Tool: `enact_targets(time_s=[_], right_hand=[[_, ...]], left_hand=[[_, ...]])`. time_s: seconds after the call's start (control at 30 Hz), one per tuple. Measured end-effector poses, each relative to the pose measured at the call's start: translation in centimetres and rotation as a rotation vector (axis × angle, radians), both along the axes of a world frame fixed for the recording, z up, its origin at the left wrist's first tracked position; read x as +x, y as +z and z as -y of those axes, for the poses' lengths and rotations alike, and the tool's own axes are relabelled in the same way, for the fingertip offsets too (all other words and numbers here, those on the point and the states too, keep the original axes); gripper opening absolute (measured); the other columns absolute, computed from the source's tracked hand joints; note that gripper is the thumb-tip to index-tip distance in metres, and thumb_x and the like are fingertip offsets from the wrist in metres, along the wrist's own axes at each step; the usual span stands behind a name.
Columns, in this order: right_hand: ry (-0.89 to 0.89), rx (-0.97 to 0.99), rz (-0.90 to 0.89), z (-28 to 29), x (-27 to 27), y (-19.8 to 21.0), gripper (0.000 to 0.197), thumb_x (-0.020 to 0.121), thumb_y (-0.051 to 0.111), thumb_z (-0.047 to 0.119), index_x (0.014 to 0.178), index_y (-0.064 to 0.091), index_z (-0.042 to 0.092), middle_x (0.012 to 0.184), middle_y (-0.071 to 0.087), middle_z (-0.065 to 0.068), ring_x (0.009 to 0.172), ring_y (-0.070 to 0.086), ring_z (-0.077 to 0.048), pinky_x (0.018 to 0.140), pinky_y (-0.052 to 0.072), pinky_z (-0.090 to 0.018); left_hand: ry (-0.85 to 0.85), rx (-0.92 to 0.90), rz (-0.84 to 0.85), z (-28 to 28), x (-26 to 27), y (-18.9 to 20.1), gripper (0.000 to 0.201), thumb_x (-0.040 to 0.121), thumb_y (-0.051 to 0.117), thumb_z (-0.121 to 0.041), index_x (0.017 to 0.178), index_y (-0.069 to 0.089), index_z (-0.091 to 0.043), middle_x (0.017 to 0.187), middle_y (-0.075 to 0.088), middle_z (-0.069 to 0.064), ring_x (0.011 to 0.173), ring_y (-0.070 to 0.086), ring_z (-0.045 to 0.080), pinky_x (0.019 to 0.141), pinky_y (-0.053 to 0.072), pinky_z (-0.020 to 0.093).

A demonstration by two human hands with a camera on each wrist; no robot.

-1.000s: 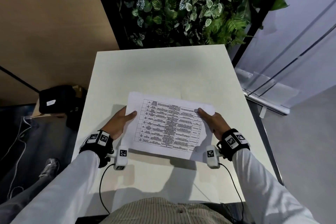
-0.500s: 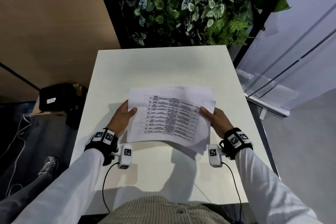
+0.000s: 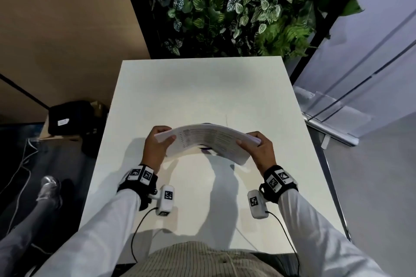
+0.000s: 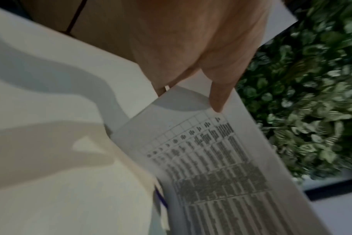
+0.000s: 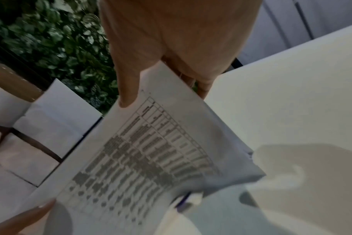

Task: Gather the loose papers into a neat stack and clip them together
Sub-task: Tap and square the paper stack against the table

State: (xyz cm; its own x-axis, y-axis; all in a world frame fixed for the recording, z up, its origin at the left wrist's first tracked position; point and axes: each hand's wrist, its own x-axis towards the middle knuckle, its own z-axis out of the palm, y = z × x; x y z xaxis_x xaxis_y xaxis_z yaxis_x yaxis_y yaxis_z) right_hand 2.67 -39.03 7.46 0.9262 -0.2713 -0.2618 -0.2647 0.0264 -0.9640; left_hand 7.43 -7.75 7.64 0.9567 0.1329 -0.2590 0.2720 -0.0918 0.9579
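From the head camera, the stack of papers [image 3: 208,141] is held up on edge above the white table [image 3: 202,87], bowed into an arch so its middle rises and its two ends dip. The left hand [image 3: 157,148] grips the left end, thumb on the near printed face and fingers curled round the far side. The right hand [image 3: 258,148] grips the right end the same way, thumb in front, fingers wrapped behind. The near sheet carries a printed table (the text is too small to read). Under the arch, near its middle, a small dark purple object [image 3: 206,149] shows on or just above the tabletop; what it is cannot be told. Both wrists wear black bands with white marker tags, and white sleeves run back to the near edge. A wall of green leaves [image 3: 236,7] stands beyond the far edge of the table, and a black box [image 3: 69,117] sits on the floor to the left.

From the left wrist camera, the thumb [image 4: 217,101] presses the printed sheet close to its edge, and the other fingers go behind the paper out of sight. The papers [image 4: 211,167] slant down to the right, with the table [image 4: 50,111] to the left.

From the right wrist camera, the thumb [image 5: 127,95] lies on the printed face and the fingers [image 5: 203,89] curl round the far edge of the papers [image 5: 147,151]. The tip of the left thumb [image 5: 40,209] touches the sheet at lower left.
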Motion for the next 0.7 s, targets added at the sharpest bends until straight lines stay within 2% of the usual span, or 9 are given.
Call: enact_targets(time_s=[0.07,0.13,0.23,0.3,0.4,0.47,0.53,0.63,0.7], right_hand=[[-0.035,-0.003,-0.03,-0.6,-0.2,-0.6,0.025,0.072,0.085,0.017,0.082,0.067,0.004,0.076,0.065,-0.002,0.071,0.058,-0.016,0.065,0.047,-0.029],[-0.069,-0.026,-0.021,-1.0,-0.1,-0.9,0.027,0.07,0.082,0.022,0.081,0.066,0.004,0.075,0.063,-0.001,0.07,0.057,-0.015,0.067,0.046,-0.029],[-0.059,-0.053,-0.021,-1.5,0.5,-1.2,0.023,0.071,0.085,0.027,0.073,0.063,0.017,0.075,0.063,0.001,0.071,0.057,-0.016,0.07,0.046,-0.032],[-0.08,-0.049,-0.02,-1.8,1.0,-1.0,0.025,0.074,0.086,0.028,0.072,0.063,0.021,0.076,0.064,0.003,0.073,0.058,-0.017,0.071,0.047,-0.033],[-0.139,-0.015,0.04,-1.8,1.5,-0.5,0.025,0.083,0.081,0.029,0.076,0.065,0.011,0.077,0.066,0.0,0.075,0.059,-0.015,0.075,0.046,-0.032],[-0.198,-0.004,0.052,-1.7,1.5,-0.5,0.039,0.09,0.073,0.037,0.076,0.062,0.002,0.076,0.064,-0.002,0.074,0.056,-0.015,0.076,0.043,-0.031],[-0.248,-0.025,0.029,-1.6,1.4,-0.7,0.045,0.093,0.068,0.038,0.074,0.058,-0.001,0.071,0.058,0.0,0.071,0.05,-0.016,0.074,0.039,-0.031],[-0.258,-0.102,0.01,-1.6,1.4,-0.7,0.043,0.096,0.064,0.038,0.064,0.054,0.012,0.063,0.05,0.007,0.067,0.045,-0.014,0.072,0.036,-0.031],[-0.195,-0.152,0.028,-1.3,1.3,-0.3,0.04,0.098,0.061,0.039,0.066,0.054,0.016,0.066,0.053,0.009,0.068,0.047,-0.013,0.071,0.037,-0.031]], left_hand=[[0.035,-0.002,-0.033,0.7,-0.6,-1.0,0.027,0.088,0.07,-0.004,0.096,0.061,-0.028,0.097,0.065,0.007,0.088,0.059,0.025,0.07,0.049,0.044],[0.033,0.002,-0.027,1.1,-0.8,-1.6,0.025,0.091,0.064,0.0,0.096,0.061,-0.025,0.096,0.064,0.008,0.089,0.058,0.024,0.074,0.046,0.041],[0.037,0.0,-0.063,1.1,-0.5,-1.7,0.023,0.091,0.059,-0.003,0.094,0.06,-0.026,0.094,0.063,0.006,0.092,0.057,0.023,0.077,0.044,0.04],[0.063,-0.025,-0.076,1.1,-0.3,-1.7,0.017,0.089,0.063,-0.008,0.097,0.063,-0.022,0.093,0.065,0.005,0.091,0.059,0.024,0.075,0.046,0.04],[0.104,-0.057,-0.069,0.9,-0.4,-1.5,0.022,0.089,0.07,-0.008,0.108,0.062,-0.015,0.092,0.067,0.002,0.085,0.062,0.022,0.069,0.048,0.036],[0.1,-0.061,-0.071,0.8,-0.5,-1.6,0.023,0.087,0.073,-0.011,0.107,0.062,-0.017,0.092,0.067,0.001,0.084,0.061,0.021,0.068,0.047,0.036],[0.084,-0.07,-0.082,0.7,-0.4,-1.9,0.023,0.085,0.075,-0.016,0.104,0.063,-0.02,0.093,0.068,0.001,0.086,0.061,0.022,0.069,0.045,0.038],[0.064,-0.059,-0.085,0.6,-0.2,-2.2,0.021,0.089,0.072,-0.016,0.107,0.062,-0.02,0.095,0.068,0.001,0.091,0.061,0.024,0.071,0.045,0.038],[0.033,-0.033,-0.087,0.2,-0.1,-2.4,0.019,0.094,0.067,-0.018,0.112,0.061,-0.019,0.096,0.067,0.001,0.095,0.061,0.026,0.073,0.046,0.041]])
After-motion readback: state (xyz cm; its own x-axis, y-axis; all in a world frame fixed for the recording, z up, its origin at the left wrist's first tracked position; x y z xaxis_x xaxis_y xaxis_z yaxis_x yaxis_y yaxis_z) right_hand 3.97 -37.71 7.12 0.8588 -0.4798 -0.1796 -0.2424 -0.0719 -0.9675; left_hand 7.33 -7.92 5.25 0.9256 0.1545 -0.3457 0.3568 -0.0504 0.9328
